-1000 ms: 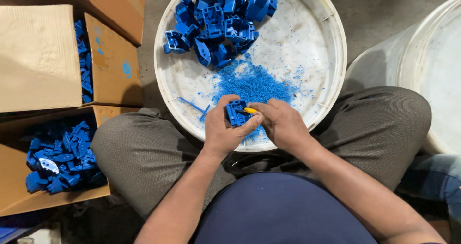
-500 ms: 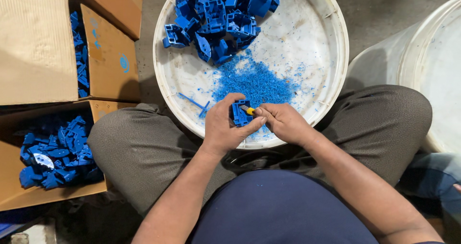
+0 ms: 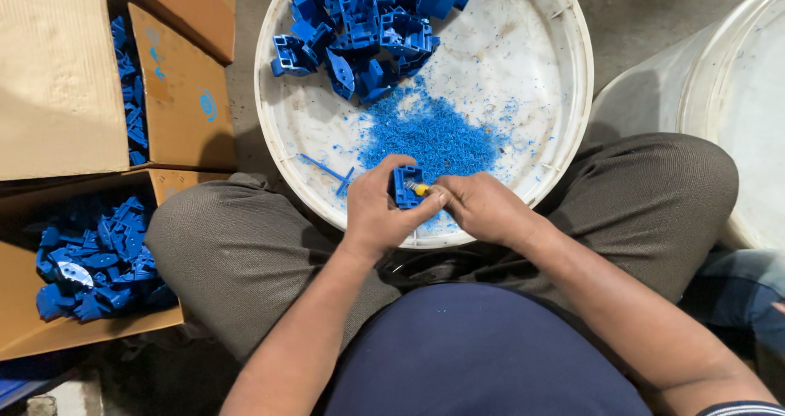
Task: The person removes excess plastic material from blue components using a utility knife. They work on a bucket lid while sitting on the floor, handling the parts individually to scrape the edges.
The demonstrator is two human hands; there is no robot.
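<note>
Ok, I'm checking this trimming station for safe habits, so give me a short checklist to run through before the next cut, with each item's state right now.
1. Left hand has a firm hold on the blue part: ok, fingers wrap it.
2. Right hand holds the yellow-tipped tool against the part: ok.
3. Tool edge points away from the left fingers: cannot tell, the tip is hidden.
4. Work is held over the white tub lid so the blue shavings land there: ok.
5. Untrimmed parts pile is on the lid: ok.
6. Cardboard box on the left stands open: ok.
</note>
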